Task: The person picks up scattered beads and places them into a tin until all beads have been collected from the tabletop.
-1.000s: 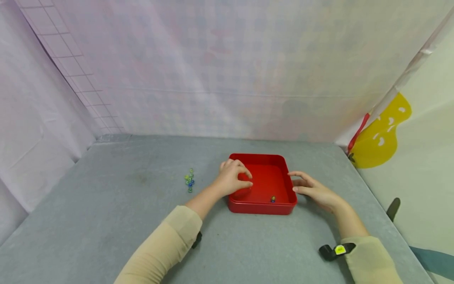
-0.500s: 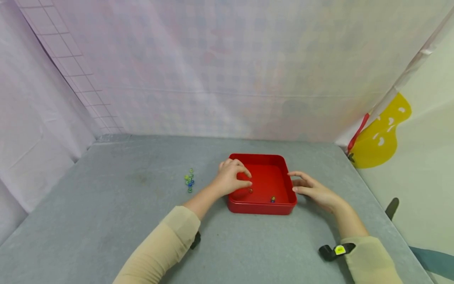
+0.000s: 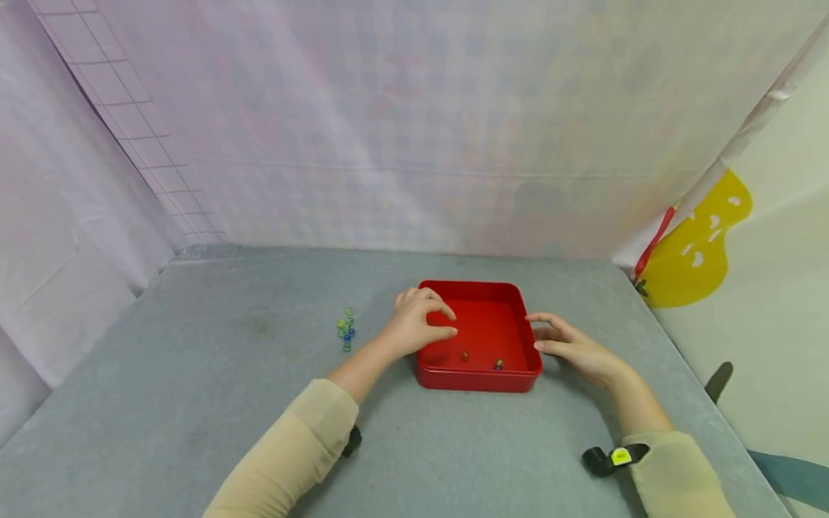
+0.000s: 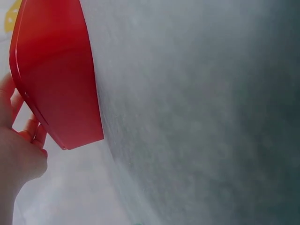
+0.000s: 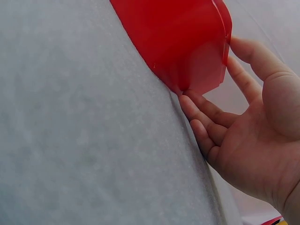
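Note:
A shallow red box (image 3: 484, 381) stands on the grey table, seen from the side in both wrist views. Over its left rim hovers my left hand (image 3: 417, 320), thumb and fingers apart with nothing visible between them. Below that hand a small brownish marble (image 3: 464, 355) lies on the box floor. Two touching marbles, one yellowish and one blue (image 3: 498, 365), sit near the front wall. My right hand (image 3: 576, 350) rests its fingertips against the box's right side; in the right wrist view its fingers (image 5: 248, 51) touch the red wall without curling round it.
Several green, yellow and blue marbles (image 3: 346, 331) lie in a loose cluster on the grey table (image 3: 259, 403), left of the box. Pale curtains (image 3: 401, 129) hang behind and at both sides. Each wrist wears a black camera strap (image 3: 615, 459).
My left hand has opened slightly away and drifted left. The brownish marble has come into view beneath it and rolled toward the front right. The right hand stays put.

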`<action>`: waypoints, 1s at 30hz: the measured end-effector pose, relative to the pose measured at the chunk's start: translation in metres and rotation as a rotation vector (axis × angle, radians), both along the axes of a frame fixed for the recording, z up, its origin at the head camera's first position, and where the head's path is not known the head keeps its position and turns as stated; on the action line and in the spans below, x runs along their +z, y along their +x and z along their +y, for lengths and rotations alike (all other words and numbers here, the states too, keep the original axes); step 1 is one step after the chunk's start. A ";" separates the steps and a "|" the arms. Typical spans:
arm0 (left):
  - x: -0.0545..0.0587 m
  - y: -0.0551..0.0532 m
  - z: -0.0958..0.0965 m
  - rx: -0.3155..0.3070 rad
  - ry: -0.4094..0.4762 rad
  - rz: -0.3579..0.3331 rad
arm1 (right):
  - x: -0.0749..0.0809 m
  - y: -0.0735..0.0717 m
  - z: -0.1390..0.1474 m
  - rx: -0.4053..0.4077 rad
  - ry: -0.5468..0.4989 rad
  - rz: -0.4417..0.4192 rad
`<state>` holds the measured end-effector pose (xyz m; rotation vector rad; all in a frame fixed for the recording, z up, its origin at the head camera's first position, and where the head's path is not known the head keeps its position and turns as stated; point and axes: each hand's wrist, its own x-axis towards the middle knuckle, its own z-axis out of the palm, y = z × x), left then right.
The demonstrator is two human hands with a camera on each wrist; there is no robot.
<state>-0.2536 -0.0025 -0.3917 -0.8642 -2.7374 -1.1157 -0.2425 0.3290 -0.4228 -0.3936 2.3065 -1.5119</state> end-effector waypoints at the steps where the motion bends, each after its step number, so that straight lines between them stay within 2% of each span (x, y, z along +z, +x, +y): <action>1: 0.000 0.000 -0.001 0.002 0.008 -0.002 | 0.000 0.000 0.000 0.001 0.000 -0.001; 11: 0.002 0.001 -0.009 0.021 0.063 -0.016 | -0.001 -0.001 0.002 0.008 -0.008 -0.003; 19: 0.005 0.004 -0.017 0.035 0.092 0.003 | -0.001 -0.001 0.002 0.001 0.001 -0.003; 30: 0.003 0.006 -0.030 0.044 0.120 -0.002 | -0.001 -0.001 0.002 0.001 0.012 -0.002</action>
